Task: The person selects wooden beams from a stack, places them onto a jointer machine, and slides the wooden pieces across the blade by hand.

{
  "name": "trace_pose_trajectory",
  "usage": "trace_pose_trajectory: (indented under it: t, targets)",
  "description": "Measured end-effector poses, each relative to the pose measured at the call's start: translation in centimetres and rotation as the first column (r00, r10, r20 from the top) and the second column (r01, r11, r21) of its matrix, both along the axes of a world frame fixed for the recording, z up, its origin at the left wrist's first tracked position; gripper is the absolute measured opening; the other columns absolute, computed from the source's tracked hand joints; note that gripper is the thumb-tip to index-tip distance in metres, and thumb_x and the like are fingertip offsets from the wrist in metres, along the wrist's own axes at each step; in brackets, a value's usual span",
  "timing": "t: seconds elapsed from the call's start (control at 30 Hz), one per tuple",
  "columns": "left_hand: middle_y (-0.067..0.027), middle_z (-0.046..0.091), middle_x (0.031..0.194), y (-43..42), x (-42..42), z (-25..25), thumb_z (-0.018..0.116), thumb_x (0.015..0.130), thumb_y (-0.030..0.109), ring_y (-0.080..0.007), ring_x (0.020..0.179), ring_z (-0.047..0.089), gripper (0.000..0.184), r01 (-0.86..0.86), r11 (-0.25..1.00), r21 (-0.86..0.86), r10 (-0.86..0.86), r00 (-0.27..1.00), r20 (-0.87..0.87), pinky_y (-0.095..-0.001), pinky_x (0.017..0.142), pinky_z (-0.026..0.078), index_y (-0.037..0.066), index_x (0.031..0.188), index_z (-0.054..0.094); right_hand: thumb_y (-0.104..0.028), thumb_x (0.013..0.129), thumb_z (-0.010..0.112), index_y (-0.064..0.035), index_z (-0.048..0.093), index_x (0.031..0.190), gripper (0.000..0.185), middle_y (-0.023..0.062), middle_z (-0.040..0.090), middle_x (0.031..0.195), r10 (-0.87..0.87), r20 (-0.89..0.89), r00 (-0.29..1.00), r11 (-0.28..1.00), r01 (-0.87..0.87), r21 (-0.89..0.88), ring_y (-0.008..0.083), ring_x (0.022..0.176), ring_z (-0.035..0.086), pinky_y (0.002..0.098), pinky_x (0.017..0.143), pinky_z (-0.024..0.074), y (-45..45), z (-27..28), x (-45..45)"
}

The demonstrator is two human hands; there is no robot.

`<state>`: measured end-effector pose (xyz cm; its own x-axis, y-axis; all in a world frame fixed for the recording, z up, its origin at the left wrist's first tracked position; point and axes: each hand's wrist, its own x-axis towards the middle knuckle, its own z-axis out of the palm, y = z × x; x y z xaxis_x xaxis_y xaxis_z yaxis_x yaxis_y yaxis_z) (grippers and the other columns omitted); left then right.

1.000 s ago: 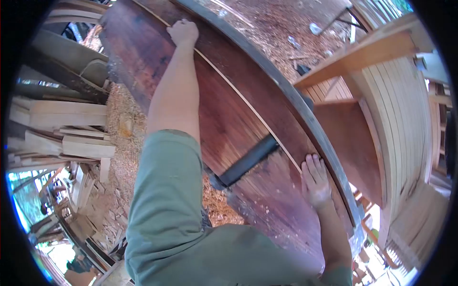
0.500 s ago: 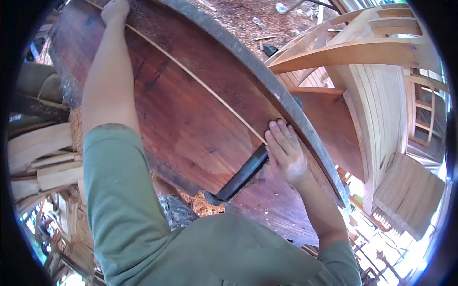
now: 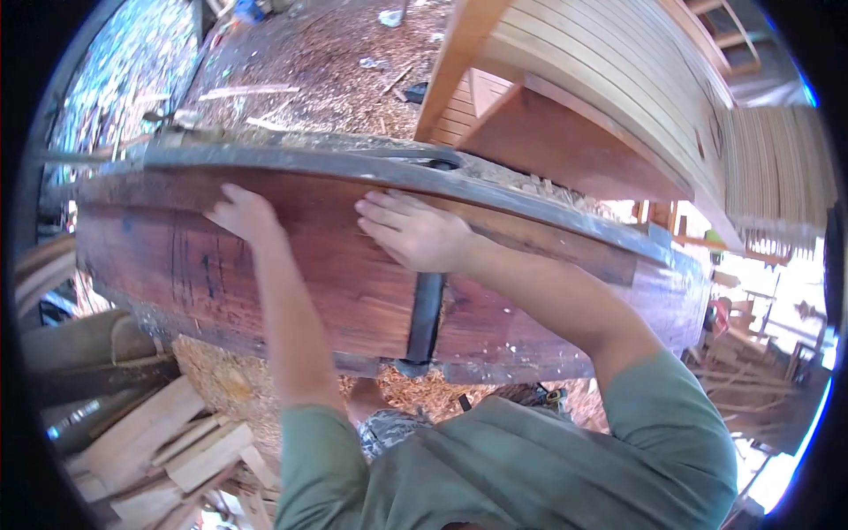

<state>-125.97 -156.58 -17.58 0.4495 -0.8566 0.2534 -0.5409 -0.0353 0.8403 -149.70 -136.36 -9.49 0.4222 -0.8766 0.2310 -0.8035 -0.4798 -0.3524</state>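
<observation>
A long reddish-brown wooden plank (image 3: 344, 300) lies across in front of me, with a grey weathered beam (image 3: 300, 159) along its far edge. Over the plank's far part, left of centre, is my left hand (image 3: 246, 214), slightly blurred, fingers apart and nothing visible in them. My right hand (image 3: 413, 231) is nearer the middle, palm down by the far beam, its fingers stretched out. Below it, a dark, narrow bar (image 3: 426, 316) crosses the plank toward me; the hand hides its far end. No light strip shows on the plank now.
Beyond the beam, wood chips (image 3: 318, 71) cover the ground. A pale planked wooden structure (image 3: 592, 79) with a reddish panel (image 3: 565, 150) stands at the back right. Cut timber offcuts (image 3: 190, 459) are heaped at lower left. A yellow-and-black object (image 3: 555, 397) sits near my waist.
My view has turned, so the plank now runs nearly level. My left hand has come back from the far end, closer to my right hand. The thin light strip is no longer visible.
</observation>
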Motion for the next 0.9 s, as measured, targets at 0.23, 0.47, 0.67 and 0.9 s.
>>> trace_pose_trajectory:
  t: [0.23,0.47,0.67,0.9]
  targets:
    - [-0.0499,0.036,0.139,10.5,-11.2,3.6,0.045,0.103,0.034,-0.0544,0.139,0.031,0.070,-0.048,0.962,0.268,0.045,0.999,0.017,-0.0524,0.122,0.019,-0.034,0.119,0.044,-0.017,0.088,0.059,0.0013,0.063,0.113,0.032,0.0178,0.061,0.131,-0.066,0.256,0.965,0.997,0.074,-0.023,0.0345,0.129,0.054,0.0428,0.112,0.0417,0.3,-0.6,-0.8]
    - [-0.0279,0.071,0.103,7.2,-7.9,-0.8,0.039,0.102,0.027,-0.0425,0.105,0.067,0.045,-0.097,0.945,0.312,-0.096,0.830,0.549,-0.0537,0.111,0.037,-0.009,0.108,0.065,-0.020,0.087,0.071,-0.0025,0.067,0.117,0.035,0.0172,0.066,0.125,-0.156,0.584,0.797,0.986,0.161,0.044,0.0352,0.115,0.063,0.0431,0.100,0.0522,9.9,1.0,-8.9]
    - [-0.0146,0.075,0.097,8.4,-9.2,2.3,0.045,0.095,0.025,-0.0304,0.093,0.073,0.032,-0.111,0.929,0.354,-0.257,0.496,0.829,-0.0578,0.103,0.039,0.005,0.108,0.067,-0.012,0.082,0.075,-0.0026,0.067,0.119,0.039,0.0158,0.062,0.136,-0.065,0.071,0.995,0.981,0.051,0.188,0.0366,0.131,0.055,0.0470,0.109,0.0463,24.5,5.5,-24.1]
    - [-0.0403,0.043,0.142,8.0,-9.3,0.8,0.029,0.106,0.035,-0.0494,0.142,0.033,0.061,-0.064,0.922,0.382,-0.080,0.933,0.351,-0.0476,0.123,0.016,-0.014,0.127,0.057,-0.007,0.080,0.076,-0.0023,0.069,0.118,0.039,0.0163,0.061,0.138,0.022,0.042,0.999,0.983,-0.029,0.182,0.0363,0.134,0.053,0.0473,0.113,0.0423,26.5,3.9,-27.4]
